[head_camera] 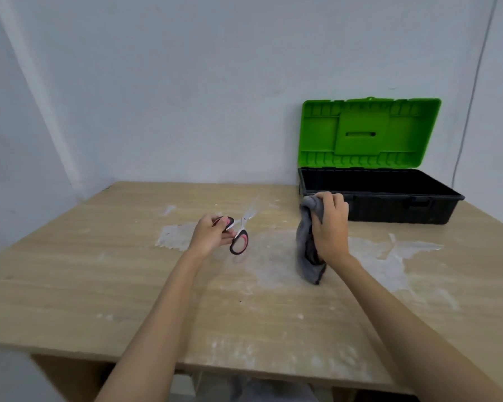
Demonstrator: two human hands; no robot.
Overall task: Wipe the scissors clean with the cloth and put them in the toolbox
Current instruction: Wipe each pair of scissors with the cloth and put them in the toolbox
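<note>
Head view: left hand [208,235] grips one scissors [238,232], right hand [330,227] clutches one cloth [307,256], one toolbox [389,208].

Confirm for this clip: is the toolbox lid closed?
No: the toolbox stands open at the back right of the table, its green lid raised upright against the wall above the black base.

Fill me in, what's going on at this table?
A person is partway into a scissors clean-up. The left hand grips the scissors by one handle, blades pointing away, lifted over the wooden table. The right hand holds a bunched grey cloth that hangs down toward the tabletop. Cloth and scissors are apart, so no wiping at this moment. The toolbox sits at the far right with its green lid up; nothing shows in the visible part of its interior.
</note>
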